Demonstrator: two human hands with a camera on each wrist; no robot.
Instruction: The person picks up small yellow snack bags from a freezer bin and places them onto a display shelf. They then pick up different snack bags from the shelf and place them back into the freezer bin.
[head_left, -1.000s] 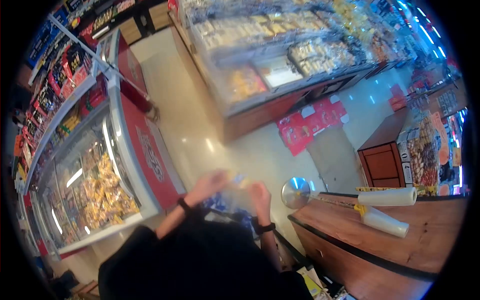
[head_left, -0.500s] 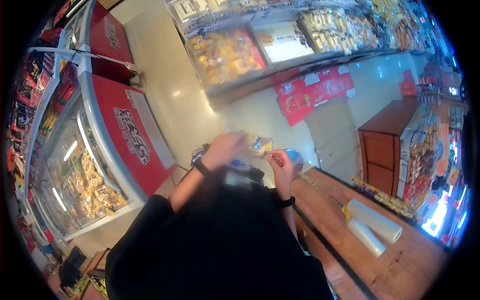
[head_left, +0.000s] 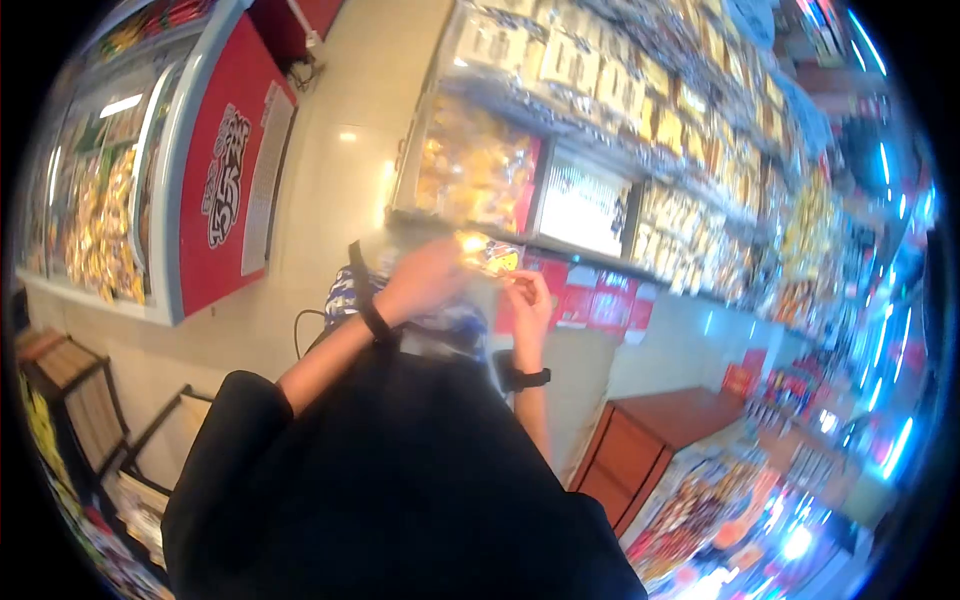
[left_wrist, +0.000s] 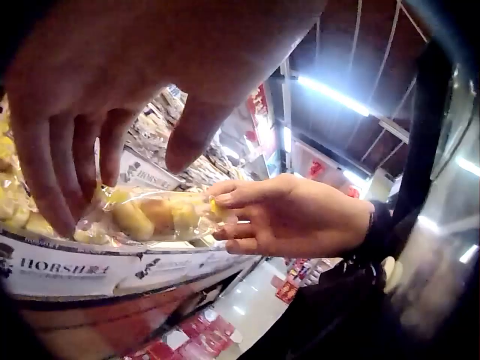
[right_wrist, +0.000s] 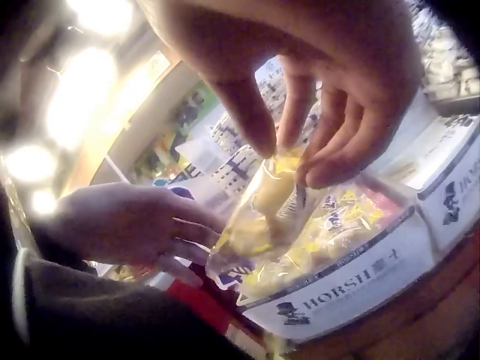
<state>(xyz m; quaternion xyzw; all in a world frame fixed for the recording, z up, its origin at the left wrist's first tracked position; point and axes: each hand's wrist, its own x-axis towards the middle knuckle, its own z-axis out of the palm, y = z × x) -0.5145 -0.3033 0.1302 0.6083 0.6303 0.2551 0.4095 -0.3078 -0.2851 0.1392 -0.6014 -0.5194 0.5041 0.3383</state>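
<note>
A clear plastic packet with a yellow, bread-like snack inside (left_wrist: 154,216) is held up in front of the body. At one end, my right hand (right_wrist: 322,67) pinches it between thumb and fingertips. My left hand (head_left: 425,280) is at the other end, its fingers fairly straight and right at the wrapper, the thumb standing apart in the left wrist view. Just beyond the packet is a display bin (right_wrist: 330,307) of similar yellow packets, with a white HORSH label strip along its front. Below the hands, a blue-and-white bag (head_left: 450,325) shows partly behind the left forearm.
A tiered display (head_left: 600,80) of wrapped goods stretches away to the right. On the left stands a red-sided freezer (head_left: 235,170). A brown wooden cabinet (head_left: 640,440) is at the lower right, and red printed sheets (head_left: 600,300) lie on the floor.
The head view has turned, and the wooden counter with the plastic rolls has left it. Both hands and the packet are now nearer the display bin. The right hand still holds the packet.
</note>
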